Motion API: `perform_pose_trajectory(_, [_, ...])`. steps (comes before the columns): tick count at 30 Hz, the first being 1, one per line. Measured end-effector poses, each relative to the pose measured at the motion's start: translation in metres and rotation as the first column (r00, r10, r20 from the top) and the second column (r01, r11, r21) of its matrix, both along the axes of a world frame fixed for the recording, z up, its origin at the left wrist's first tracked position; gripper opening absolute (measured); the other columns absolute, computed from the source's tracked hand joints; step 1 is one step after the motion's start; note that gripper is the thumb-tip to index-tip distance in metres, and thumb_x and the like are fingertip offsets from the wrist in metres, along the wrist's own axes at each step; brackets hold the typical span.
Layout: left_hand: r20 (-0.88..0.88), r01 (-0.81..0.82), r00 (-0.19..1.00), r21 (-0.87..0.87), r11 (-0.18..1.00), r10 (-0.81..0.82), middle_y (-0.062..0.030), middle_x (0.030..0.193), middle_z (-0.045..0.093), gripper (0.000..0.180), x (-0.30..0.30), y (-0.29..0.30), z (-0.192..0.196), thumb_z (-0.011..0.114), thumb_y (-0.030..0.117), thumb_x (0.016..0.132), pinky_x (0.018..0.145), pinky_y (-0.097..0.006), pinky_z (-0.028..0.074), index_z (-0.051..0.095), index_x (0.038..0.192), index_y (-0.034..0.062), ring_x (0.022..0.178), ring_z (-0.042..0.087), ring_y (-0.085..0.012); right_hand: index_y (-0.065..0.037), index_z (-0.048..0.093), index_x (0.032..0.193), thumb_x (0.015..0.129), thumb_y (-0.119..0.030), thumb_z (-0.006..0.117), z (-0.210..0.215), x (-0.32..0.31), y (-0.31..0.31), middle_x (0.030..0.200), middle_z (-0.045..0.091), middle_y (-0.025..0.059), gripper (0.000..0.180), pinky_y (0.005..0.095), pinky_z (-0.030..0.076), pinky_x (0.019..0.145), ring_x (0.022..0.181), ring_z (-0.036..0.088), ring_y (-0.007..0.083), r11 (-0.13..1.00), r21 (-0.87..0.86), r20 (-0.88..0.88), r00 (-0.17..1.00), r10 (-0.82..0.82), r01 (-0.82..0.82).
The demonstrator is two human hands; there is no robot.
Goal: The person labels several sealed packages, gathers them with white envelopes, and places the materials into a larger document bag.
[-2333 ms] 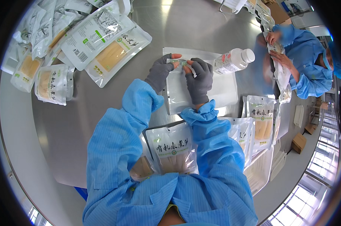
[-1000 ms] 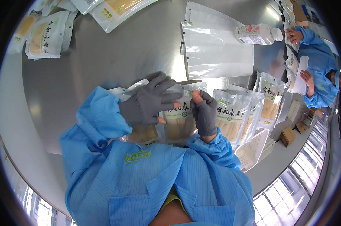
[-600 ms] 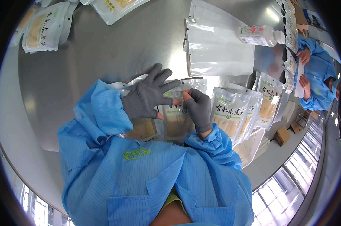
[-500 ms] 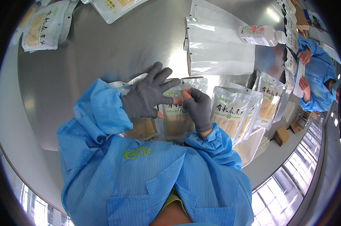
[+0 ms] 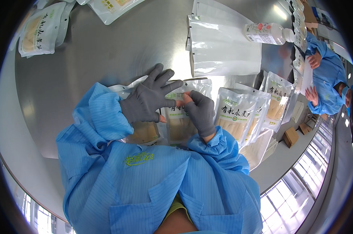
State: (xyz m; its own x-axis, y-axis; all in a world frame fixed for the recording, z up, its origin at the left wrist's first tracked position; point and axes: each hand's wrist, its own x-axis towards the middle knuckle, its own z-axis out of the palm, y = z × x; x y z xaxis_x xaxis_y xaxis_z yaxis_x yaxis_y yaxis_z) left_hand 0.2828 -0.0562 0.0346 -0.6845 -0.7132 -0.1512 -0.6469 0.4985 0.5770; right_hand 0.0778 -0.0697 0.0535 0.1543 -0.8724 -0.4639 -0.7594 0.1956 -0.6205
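Though the white bag point(image 5: 225, 50) lay under them earlier, the splayed left hand point(image 5: 151, 97) and pinching right hand point(image 5: 200, 112) now meet over the pouch point(image 5: 179, 126) before the blue jacket point(image 5: 157, 183). What the right pinches is unclear.

At least eight printed pouches point(image 5: 235, 117), one bottle point(image 5: 267, 34), one counter point(image 5: 106, 50).
Three or more pouches are at right, two or more at centre, three or more at upper left; a farther row overlaps too much to count. There are at least two flat white bags point(image 5: 225, 54), two or more cardboard boxes point(image 5: 291, 136), at least one white basket point(image 5: 258, 150) and one co-worker point(image 5: 328, 74).
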Motion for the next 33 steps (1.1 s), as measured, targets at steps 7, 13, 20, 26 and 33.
perform_pose_trajectory(7, [-0.091, -0.053, 0.995, -0.089, 0.995, 0.044, -0.0066, 0.141, 0.042, 0.067, 0.005, 0.004, -0.008, 0.076, 0.052, 0.057, 0.116, -0.056, 0.010, 0.065, 0.117, 0.0229, 0.137, 0.024, -0.0359, -0.007, 0.068, 0.089, 0.088, -0.026, 0.059, -0.005, -0.001, 0.001, 0.063, 0.062, 0.0141, 0.021, 0.0367, 0.047, 0.054, 0.059, 0.064, 0.0300, 1.000, -0.026, 0.005, 1.000, 0.012, -0.012])
perform_pose_trajectory(13, [-0.094, -0.072, 0.994, -0.149, 0.986, 0.059, -0.0077, 0.139, 0.045, 0.067, 0.005, 0.007, -0.012, 0.074, 0.052, 0.059, 0.115, -0.057, 0.010, 0.065, 0.116, 0.0192, 0.135, 0.027, -0.0348, -0.006, 0.067, 0.086, 0.089, -0.027, 0.058, -0.006, -0.007, -0.003, 0.061, 0.061, 0.0146, 0.022, 0.0377, 0.047, 0.052, 0.056, 0.062, 0.0319, 0.997, -0.042, -0.042, 0.997, 0.058, -0.059])
perform_pose_trajectory(20, [-0.079, -0.074, 0.995, -0.147, 0.986, 0.063, -0.0075, 0.140, 0.045, 0.065, 0.005, 0.009, -0.015, 0.074, 0.052, 0.060, 0.116, -0.057, 0.010, 0.066, 0.116, 0.0194, 0.135, 0.027, -0.0345, -0.007, 0.068, 0.091, 0.089, -0.026, 0.059, -0.003, -0.004, -0.002, 0.059, 0.061, 0.0131, 0.021, 0.0369, 0.047, 0.051, 0.054, 0.062, 0.0293, 0.991, -0.136, -0.048, 0.999, -0.007, 0.000])
perform_pose_trajectory(26, [-0.077, -0.062, 0.996, -0.139, 0.988, 0.052, -0.0083, 0.137, 0.047, 0.060, 0.005, 0.005, -0.010, 0.076, 0.048, 0.058, 0.116, -0.057, 0.012, 0.068, 0.109, 0.0170, 0.134, 0.029, -0.0349, -0.010, 0.057, 0.121, 0.082, -0.024, 0.070, 0.004, -0.010, -0.016, 0.062, 0.063, 0.0086, 0.044, 0.0374, 0.048, 0.053, 0.057, 0.064, 0.0275, 0.986, -0.154, -0.132, 0.990, 0.048, -0.068])
perform_pose_trajectory(33, [-0.105, -0.060, 0.993, -0.140, 0.988, 0.045, -0.0092, 0.135, 0.048, 0.055, 0.004, 0.001, -0.006, 0.076, 0.045, 0.056, 0.115, -0.057, 0.014, 0.069, 0.100, 0.0130, 0.132, 0.032, -0.0355, -0.014, 0.049, 0.130, 0.075, -0.027, 0.076, 0.004, -0.010, -0.028, 0.062, 0.062, 0.0080, 0.062, 0.0380, 0.048, 0.055, 0.060, 0.064, 0.0268, 0.986, -0.097, -0.191, 0.975, 0.113, -0.134])
